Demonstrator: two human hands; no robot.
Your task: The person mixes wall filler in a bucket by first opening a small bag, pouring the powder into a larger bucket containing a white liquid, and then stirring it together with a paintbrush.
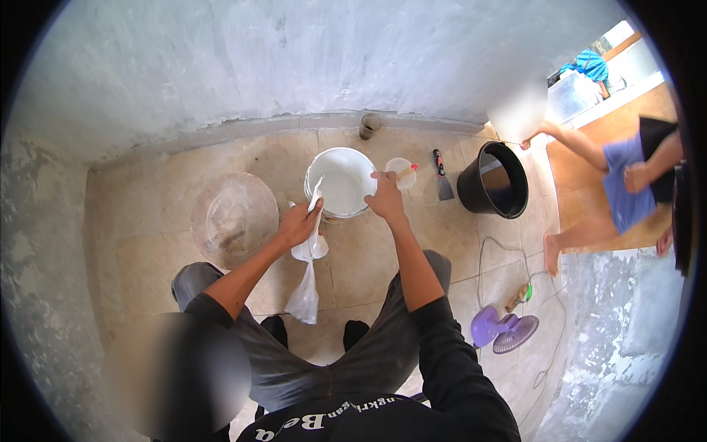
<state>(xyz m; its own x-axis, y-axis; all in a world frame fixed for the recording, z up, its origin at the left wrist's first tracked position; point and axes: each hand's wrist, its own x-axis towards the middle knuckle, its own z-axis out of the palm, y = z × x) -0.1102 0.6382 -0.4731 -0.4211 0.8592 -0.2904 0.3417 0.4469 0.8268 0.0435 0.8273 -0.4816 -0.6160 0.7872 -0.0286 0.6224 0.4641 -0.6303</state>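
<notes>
A white bucket (330, 166) stands on the tiled floor in front of me, with pale, whitish content inside. My left hand (298, 224) is closed around the neck of a clear-white plastic bag (303, 296). The bag's narrow upper end reaches up to the bucket's near-left rim, while its fuller lower end hangs down between my knees. On the right side of the bucket, my right hand (384, 197) grips the rim, thumb and fingers on either side of it. A rounded whitish item behind the bag is partly hidden, and I cannot tell what it is.
Left lies a dusty round board (254, 202). Right of the bucket are a small tub (398, 166) with a brush, a putty knife (443, 183) and a black bucket (475, 184) of dark liquid. A cup (370, 127) stands by the wall; a purple fan (486, 328) and cable lie right. Other people are nearby.
</notes>
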